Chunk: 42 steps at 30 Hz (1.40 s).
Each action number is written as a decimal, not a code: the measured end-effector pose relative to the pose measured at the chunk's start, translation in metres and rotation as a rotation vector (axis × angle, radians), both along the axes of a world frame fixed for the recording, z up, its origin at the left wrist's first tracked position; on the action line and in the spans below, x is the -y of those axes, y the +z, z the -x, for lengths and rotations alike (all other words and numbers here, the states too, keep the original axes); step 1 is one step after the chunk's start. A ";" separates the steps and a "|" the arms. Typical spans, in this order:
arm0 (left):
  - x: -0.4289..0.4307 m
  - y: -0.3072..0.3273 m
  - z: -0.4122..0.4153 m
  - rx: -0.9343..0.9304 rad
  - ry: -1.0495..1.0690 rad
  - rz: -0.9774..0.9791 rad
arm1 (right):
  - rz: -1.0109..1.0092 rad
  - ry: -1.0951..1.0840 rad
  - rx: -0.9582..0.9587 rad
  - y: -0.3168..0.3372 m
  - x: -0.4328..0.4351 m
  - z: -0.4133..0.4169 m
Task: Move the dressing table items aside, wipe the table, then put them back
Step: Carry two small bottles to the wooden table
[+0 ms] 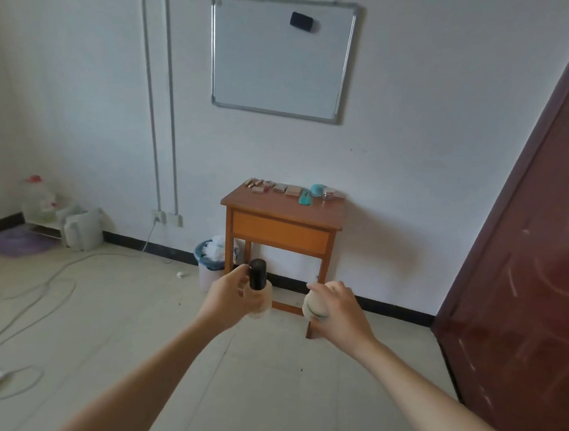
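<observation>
Your left hand (226,299) curls its fingers round a smooth cream bottle with a black cylindrical cap (258,299). Your right hand (340,309) grips a rounded white green-striped bottle (314,310). Both bottles are well short of the small orange-brown wooden surface (277,205); small items line its back edge.

Brightness: I get an evenly bright room in a soft daylight tone, with nothing blown out.
Source: I judge the light comes from the left, out of frame; I cannot tell what it comes through.
Shadows: faint, soft-edged ones fall on the wall right of the table (277,207) and right of and below the whiteboard (279,60).
Glare: pale streaks run across the glossy door (529,271).
Focus: the left hand (227,299), the right hand (340,313) and the black-capped bottle (258,275) and white bottle (314,309) they grip look slightly soft to me; the far left corner is smeared.
Distortion: the wide lens slants the wall pipes (159,101), leans the door inward and stretches the forearms at the bottom edge.
</observation>
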State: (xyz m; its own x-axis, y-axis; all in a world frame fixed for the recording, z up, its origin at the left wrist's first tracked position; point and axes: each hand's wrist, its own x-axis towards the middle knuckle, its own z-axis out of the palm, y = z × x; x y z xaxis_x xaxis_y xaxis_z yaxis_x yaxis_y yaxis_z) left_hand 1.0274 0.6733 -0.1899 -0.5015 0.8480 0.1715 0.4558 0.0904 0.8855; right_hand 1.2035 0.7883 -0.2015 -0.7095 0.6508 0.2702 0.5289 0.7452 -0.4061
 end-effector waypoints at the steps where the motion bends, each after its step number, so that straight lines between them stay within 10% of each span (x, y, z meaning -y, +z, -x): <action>1: -0.018 0.003 0.005 -0.009 0.006 0.006 | -0.013 0.002 -0.004 0.002 -0.019 0.006; 24: -0.406 0.005 0.193 -0.002 0.122 -0.014 | 0.006 -0.034 0.035 0.007 -0.416 0.187; 42: -0.700 -0.052 0.323 0.113 -0.137 0.153 | 0.217 -0.466 0.032 -0.051 -0.662 0.294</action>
